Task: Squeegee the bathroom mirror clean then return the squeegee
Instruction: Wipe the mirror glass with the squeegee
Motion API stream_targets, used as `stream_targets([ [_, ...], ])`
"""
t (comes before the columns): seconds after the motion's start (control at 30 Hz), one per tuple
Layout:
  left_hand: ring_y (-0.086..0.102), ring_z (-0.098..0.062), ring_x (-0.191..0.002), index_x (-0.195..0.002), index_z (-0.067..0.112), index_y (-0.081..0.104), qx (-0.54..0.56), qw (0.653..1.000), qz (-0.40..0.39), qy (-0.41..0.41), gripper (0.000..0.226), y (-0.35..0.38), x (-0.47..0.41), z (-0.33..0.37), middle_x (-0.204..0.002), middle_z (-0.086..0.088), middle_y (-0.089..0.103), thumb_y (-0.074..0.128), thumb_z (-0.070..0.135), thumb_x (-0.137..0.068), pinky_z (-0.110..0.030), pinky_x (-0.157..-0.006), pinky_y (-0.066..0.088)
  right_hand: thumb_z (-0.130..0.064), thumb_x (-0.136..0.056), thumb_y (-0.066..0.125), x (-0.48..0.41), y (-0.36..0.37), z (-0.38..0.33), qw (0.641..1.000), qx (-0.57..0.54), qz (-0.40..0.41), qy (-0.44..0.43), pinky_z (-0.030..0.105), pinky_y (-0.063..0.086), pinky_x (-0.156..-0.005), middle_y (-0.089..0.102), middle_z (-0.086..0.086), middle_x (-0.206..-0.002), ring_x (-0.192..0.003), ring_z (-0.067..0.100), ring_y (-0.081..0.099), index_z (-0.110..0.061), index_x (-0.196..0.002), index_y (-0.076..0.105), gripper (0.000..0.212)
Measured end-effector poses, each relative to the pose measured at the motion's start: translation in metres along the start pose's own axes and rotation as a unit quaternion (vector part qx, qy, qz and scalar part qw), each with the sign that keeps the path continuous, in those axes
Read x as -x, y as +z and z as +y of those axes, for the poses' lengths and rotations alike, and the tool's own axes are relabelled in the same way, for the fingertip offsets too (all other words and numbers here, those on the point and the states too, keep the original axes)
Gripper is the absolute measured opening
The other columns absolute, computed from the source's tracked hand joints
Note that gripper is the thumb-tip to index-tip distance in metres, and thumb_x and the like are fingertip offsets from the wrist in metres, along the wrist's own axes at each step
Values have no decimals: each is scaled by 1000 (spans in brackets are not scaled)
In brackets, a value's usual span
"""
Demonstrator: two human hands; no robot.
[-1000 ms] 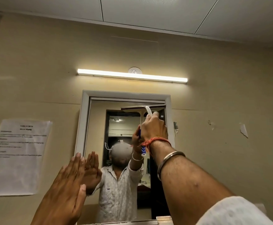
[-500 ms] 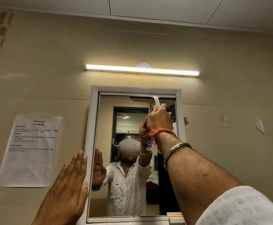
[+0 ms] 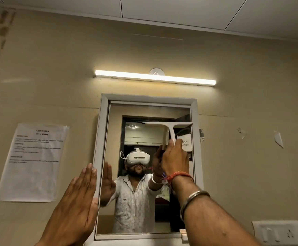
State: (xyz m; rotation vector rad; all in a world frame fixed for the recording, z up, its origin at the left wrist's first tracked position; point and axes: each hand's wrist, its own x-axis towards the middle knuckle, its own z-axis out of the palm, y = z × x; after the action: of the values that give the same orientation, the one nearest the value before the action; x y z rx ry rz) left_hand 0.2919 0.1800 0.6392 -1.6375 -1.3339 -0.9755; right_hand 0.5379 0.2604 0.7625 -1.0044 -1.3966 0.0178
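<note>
A white-framed mirror (image 3: 104, 139) hangs on the beige wall. My right hand (image 3: 175, 159) grips the handle of a white squeegee (image 3: 170, 127). Its blade lies flat against the glass on the upper right part of the mirror, a little below the top of the frame. My left hand (image 3: 77, 201) is flat, fingers together, resting against the mirror's left frame edge and holding nothing. The glass reflects a person in a white shirt with both arms raised.
A lit tube light (image 3: 155, 77) is mounted above the mirror. A printed paper sheet (image 3: 32, 162) is taped to the wall on the left. A white switch plate (image 3: 278, 232) sits at the lower right. Torn paper scraps (image 3: 278, 139) stick to the wall on the right.
The squeegee went up to the top edge of the mirror, then came down the glass on the right side. My left hand stayed against the frame. The camera view shifted.
</note>
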Motion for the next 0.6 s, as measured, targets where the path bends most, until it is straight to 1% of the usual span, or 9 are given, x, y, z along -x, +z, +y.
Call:
stream_targets([
  [0.07, 4, -15, -149, -155, 8, 7, -2, 1000, -1, -4, 67, -2, 4, 8, -163, -7, 1, 27, 30, -95, -24, -117, -1, -42, -101, 26, 14, -2, 11, 1000, 3, -18, 13, 47, 55, -71, 60, 7, -87, -78, 25, 61, -19, -113, 43, 31],
  [0.13, -3, -13, -149, -155, 10, 2, -3, 1000, -9, -1, 65, -4, 7, 15, -163, -6, -4, 22, 32, -96, -24, -117, -4, -44, -100, 26, 22, -5, 19, 999, 24, -26, 28, 52, 53, -79, 62, 14, -95, -86, 34, 62, -19, -112, 43, 33],
  [0.2, -9, -11, -148, -154, 12, -1, 6, 1000, -18, -6, 66, -6, 7, 21, -162, -5, -8, 19, 34, -96, -25, -118, -7, -46, -100, 25, 28, -8, 24, 999, 37, -26, 22, 55, 53, -80, 63, 17, -99, -89, 38, 62, -19, -111, 42, 34],
  [0.27, -10, -11, -148, -154, 12, -3, 9, 1000, -24, -7, 67, -7, 5, 27, -162, -5, -10, 18, 35, -95, -28, -118, -6, -47, -100, 25, 34, -8, 28, 999, 45, -24, 15, 56, 53, -79, 64, 18, -99, -88, 38, 63, -19, -109, 41, 33],
  [0.37, -11, -12, -148, -153, 13, -5, 13, 999, -29, -6, 67, -8, 3, 32, -162, -7, -10, 18, 33, -94, -33, -119, -3, -48, -99, 24, 45, -4, 36, 998, 45, -25, 26, 55, 54, -77, 65, 16, -96, -87, 37, 64, -21, -108, 41, 33],
  [0.43, -12, -12, -148, -153, 13, -8, 19, 999, -29, -5, 67, -7, 3, 36, -162, -7, -12, 17, 34, -94, -34, -119, -1, -47, -100, 24, 56, -2, 42, 998, 48, -29, 35, 53, 54, -76, 65, 15, -95, -86, 36, 63, -19, -107, 41, 33],
  [0.57, -13, -11, -148, -151, 21, -17, 34, 999, -29, -2, 68, -4, 2, 39, -162, -6, -14, 18, 34, -94, -31, -119, -4, -45, -101, 24, 72, 2, 54, 997, 56, -30, 45, 46, 52, -73, 65, 16, -98, -88, 36, 62, -16, -109, 41, 34],
  [0.6, -13, -11, -147, -150, 23, -20, 36, 999, -27, 0, 69, -3, 2, 40, -162, -6, -14, 18, 34, -94, -31, -119, -5, -45, -101, 24, 76, 4, 55, 997, 56, -28, 45, 47, 52, -73, 64, 16, -98, -88, 37, 62, -16, -109, 41, 35],
])
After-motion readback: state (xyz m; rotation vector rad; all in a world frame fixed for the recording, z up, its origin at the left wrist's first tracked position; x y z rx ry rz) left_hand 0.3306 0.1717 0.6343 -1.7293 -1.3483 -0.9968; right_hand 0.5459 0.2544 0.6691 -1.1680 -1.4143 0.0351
